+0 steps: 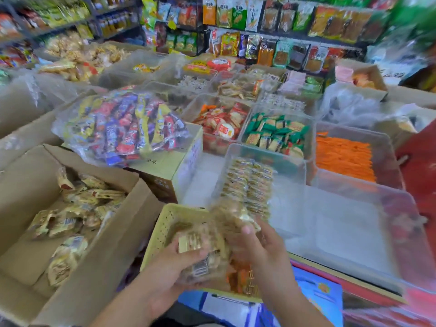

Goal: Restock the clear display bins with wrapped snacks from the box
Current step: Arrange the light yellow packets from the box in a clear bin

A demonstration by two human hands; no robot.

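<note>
1. Back shelves: crowded with hanging snack bags, blurred.
2. Cardboard box at the left, flaps open, tan packets loose inside.
3. Clear bag of mixed candy bars, lying on a smaller carton behind the box.
4. Clear bin mid-worktop, with stacked packets in rows along its left side. Green packets in the bin behind it, orange sticks in the bin to the right.
5. Yellow perforated basket nearest the camera, between box and clear bin, partly filled.
6. Left hand over the basket, fingers curled from below round a bundle of wrapped snacks.
7. Right hand just beside it, thumb raised, fingers closed on the far end of the same blurred bundle, at the clear bin's near edge.
</note>
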